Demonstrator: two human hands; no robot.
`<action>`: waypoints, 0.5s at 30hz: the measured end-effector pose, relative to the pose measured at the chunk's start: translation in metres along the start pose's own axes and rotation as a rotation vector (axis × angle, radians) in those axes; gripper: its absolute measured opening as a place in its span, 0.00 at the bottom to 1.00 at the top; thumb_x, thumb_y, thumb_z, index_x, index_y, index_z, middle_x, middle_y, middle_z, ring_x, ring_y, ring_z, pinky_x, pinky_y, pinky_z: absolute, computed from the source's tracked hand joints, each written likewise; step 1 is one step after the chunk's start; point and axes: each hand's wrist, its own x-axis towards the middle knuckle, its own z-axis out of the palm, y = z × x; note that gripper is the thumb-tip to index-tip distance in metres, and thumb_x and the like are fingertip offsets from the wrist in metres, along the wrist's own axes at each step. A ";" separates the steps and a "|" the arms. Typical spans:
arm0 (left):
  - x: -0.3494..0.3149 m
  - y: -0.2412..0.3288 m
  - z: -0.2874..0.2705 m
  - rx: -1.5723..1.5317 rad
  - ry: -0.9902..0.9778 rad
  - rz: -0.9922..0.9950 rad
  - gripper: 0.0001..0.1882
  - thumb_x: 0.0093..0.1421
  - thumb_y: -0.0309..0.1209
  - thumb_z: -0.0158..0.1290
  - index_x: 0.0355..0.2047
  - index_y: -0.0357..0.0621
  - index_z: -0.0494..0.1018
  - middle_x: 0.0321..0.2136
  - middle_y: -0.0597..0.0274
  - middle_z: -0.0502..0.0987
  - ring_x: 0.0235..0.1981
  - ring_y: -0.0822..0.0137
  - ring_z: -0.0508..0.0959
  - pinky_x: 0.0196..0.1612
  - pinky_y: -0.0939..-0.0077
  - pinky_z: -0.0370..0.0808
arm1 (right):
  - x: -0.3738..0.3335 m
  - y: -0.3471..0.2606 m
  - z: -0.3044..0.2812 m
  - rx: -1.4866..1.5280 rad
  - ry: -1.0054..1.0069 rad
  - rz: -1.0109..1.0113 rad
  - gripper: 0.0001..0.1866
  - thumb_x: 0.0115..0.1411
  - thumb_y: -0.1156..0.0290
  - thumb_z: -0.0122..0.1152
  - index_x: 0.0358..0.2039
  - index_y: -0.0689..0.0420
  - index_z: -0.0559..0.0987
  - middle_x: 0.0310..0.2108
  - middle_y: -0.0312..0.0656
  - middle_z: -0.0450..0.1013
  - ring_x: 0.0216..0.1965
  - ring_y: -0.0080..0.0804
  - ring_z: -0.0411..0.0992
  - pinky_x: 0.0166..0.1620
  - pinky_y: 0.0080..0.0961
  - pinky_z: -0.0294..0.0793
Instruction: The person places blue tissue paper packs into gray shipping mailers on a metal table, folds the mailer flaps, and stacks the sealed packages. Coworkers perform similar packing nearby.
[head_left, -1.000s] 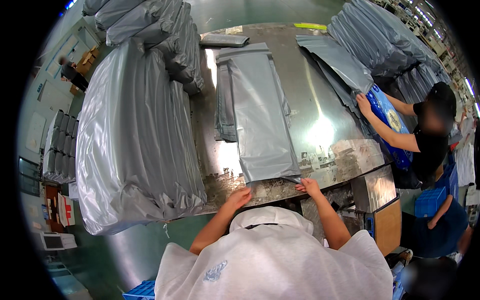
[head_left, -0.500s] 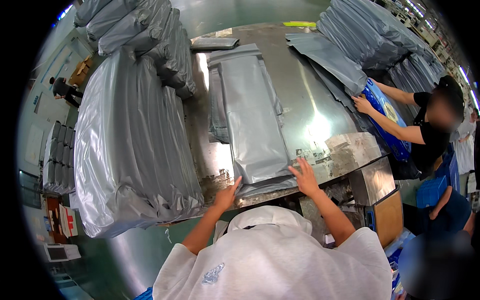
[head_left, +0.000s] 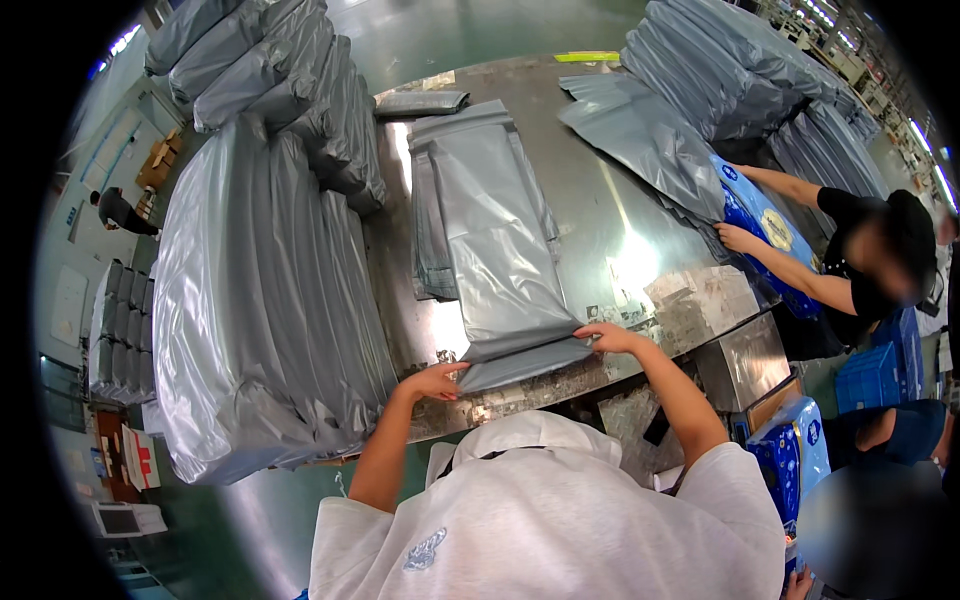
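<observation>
A long flat grey plastic bag point(head_left: 495, 230) lies lengthwise on the steel table point(head_left: 600, 210), on top of a few more flat grey bags. Its near end is doubled over into a fold point(head_left: 525, 362) by the table's front edge. My left hand point(head_left: 435, 381) pinches the fold's left corner. My right hand point(head_left: 606, 337) grips its right corner, fingers closed on the plastic. Both forearms come up from my white garment at the bottom.
A tall stack of filled grey bags point(head_left: 260, 300) stands close on the left, with more stacks at the back left point(head_left: 270, 70) and back right point(head_left: 720, 60). At the right a co-worker's hands point(head_left: 740, 238) handle a blue printed pack point(head_left: 760, 215). A blue crate point(head_left: 865, 375) sits below.
My hands have moved up from the table's front edge with the bag's near end, which is now doubled over. The co-worker's arms have shifted on the blue pack.
</observation>
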 end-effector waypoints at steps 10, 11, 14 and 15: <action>0.016 0.001 -0.042 -1.060 -0.157 0.030 0.16 0.54 0.21 0.46 0.45 0.40 0.65 0.23 0.68 0.68 0.29 0.74 0.70 0.40 0.75 0.69 | 0.054 -0.043 -0.080 0.349 -0.297 0.544 0.22 0.51 0.70 0.42 0.46 0.65 0.67 0.47 0.46 0.66 0.40 0.37 0.72 0.37 0.30 0.74; 0.021 0.000 -0.045 -1.197 -0.129 0.040 0.14 0.53 0.21 0.47 0.42 0.37 0.67 0.23 0.67 0.68 0.29 0.73 0.70 0.39 0.73 0.69 | 0.064 -0.041 -0.086 0.359 -0.339 0.600 0.21 0.51 0.69 0.42 0.45 0.65 0.69 0.45 0.47 0.68 0.40 0.37 0.71 0.37 0.30 0.74; 0.043 0.005 -0.051 -1.352 -0.201 0.196 0.03 0.51 0.22 0.49 0.28 0.38 0.68 0.22 0.63 0.70 0.28 0.69 0.71 0.39 0.70 0.69 | 0.085 -0.032 -0.099 0.345 -0.477 0.603 0.23 0.52 0.63 0.39 0.43 0.66 0.69 0.45 0.49 0.68 0.42 0.38 0.71 0.39 0.29 0.73; 0.052 0.011 -0.052 -1.520 -0.119 0.097 0.03 0.50 0.22 0.49 0.26 0.39 0.66 0.21 0.63 0.70 0.27 0.68 0.71 0.39 0.70 0.69 | 0.093 -0.028 -0.103 0.343 -0.528 0.616 0.24 0.53 0.62 0.38 0.44 0.66 0.69 0.46 0.50 0.67 0.43 0.38 0.70 0.39 0.29 0.72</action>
